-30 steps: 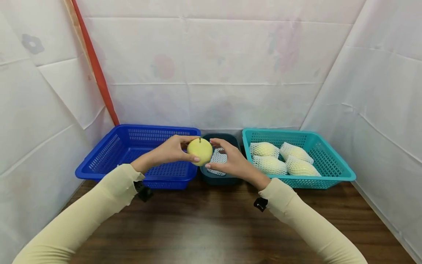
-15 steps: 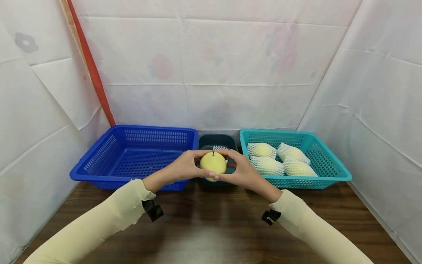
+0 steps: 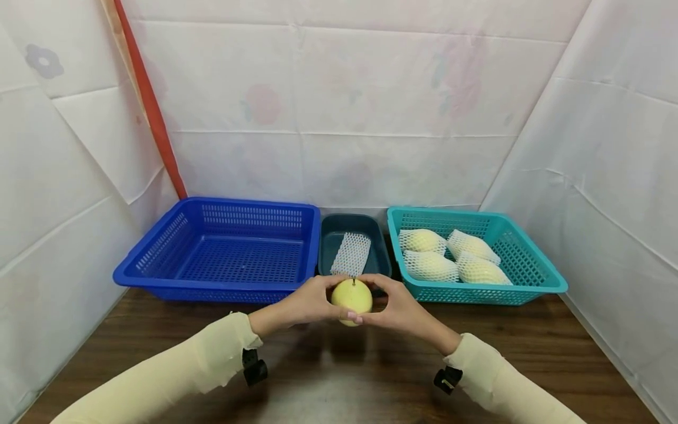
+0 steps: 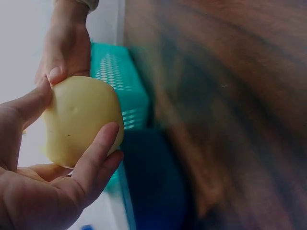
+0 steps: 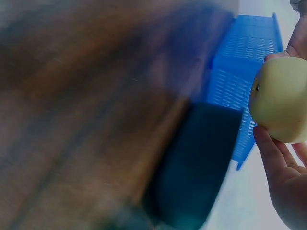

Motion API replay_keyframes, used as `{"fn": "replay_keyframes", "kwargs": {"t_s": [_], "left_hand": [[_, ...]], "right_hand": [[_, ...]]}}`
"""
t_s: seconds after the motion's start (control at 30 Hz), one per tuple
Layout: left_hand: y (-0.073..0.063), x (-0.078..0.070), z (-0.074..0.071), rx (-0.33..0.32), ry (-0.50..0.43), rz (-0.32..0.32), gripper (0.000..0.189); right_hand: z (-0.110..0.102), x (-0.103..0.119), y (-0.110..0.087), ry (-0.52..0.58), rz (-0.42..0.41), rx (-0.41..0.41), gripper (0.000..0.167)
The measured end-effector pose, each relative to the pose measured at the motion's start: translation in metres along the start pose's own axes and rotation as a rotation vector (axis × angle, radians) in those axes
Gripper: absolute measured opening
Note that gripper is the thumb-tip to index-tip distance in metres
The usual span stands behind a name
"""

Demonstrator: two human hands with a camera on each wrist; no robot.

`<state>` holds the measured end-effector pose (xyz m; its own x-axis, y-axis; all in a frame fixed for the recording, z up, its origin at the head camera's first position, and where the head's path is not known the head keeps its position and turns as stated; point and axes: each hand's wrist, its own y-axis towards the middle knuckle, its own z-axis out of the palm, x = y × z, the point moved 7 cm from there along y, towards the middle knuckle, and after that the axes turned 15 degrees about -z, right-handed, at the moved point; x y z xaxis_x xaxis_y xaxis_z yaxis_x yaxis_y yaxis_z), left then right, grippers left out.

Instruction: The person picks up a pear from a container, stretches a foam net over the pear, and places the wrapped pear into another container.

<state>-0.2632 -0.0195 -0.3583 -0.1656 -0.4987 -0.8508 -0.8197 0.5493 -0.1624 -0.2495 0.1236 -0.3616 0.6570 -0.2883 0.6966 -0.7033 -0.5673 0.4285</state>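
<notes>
A round yellow pear [image 3: 352,296] with a short dark stem on top is held over the table, in front of the small dark teal bin [image 3: 382,250]. From the left my left hand [image 3: 307,303] grips it, thumb in front and fingers behind. My right hand [image 3: 399,306] holds the other side, and both thumb tips meet at the pear's front. In the left wrist view the left fingers [image 4: 98,155] wrap the pear's smooth skin. The right wrist view has the right fingertips [image 5: 264,139] against its underside. A white foam net sleeve [image 3: 352,253] lies in the bin.
On the left stands a blue basket [image 3: 120,277] with slotted sides. A turquoise basket [image 3: 535,253] on the right holds several yellow fruits [image 3: 430,266] in white foam nets. All stand on a dark wooden table [image 3: 328,383], with pale cloth walls [image 3: 339,106] behind and beside.
The pear has come from beside the blue basket, rightward and toward me. My right hand, apart from it at first, has closed onto it. The foam net shows more fully now.
</notes>
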Motion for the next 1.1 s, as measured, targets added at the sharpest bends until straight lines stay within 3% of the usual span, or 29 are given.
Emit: {"fn": "replay_keyframes", "kwargs": {"t_s": [0.17, 0.37, 0.77, 0.93, 1.1], "left_hand": [[0.005, 0.015, 0.011, 0.000, 0.037, -0.008, 0.066], [0.012, 0.030, 0.020, -0.008, 0.059, -0.005, 0.065], [0.015, 0.043, 0.026, -0.029, 0.109, -0.055, 0.073], [0.014, 0.041, 0.028, -0.027, 0.100, -0.045, 0.073], [0.017, 0.047, 0.028, -0.037, 0.133, -0.036, 0.076]], "right_hand": [[0.012, -0.013, -0.009, 0.045, 0.010, 0.005, 0.063], [0.021, -0.026, -0.015, 0.002, 0.040, 0.026, 0.063], [0.031, -0.042, -0.020, -0.036, 0.077, 0.085, 0.066], [0.025, -0.035, -0.017, -0.059, 0.098, 0.178, 0.069], [-0.002, -0.018, 0.004, -0.046, 0.111, 0.235, 0.056]]}}
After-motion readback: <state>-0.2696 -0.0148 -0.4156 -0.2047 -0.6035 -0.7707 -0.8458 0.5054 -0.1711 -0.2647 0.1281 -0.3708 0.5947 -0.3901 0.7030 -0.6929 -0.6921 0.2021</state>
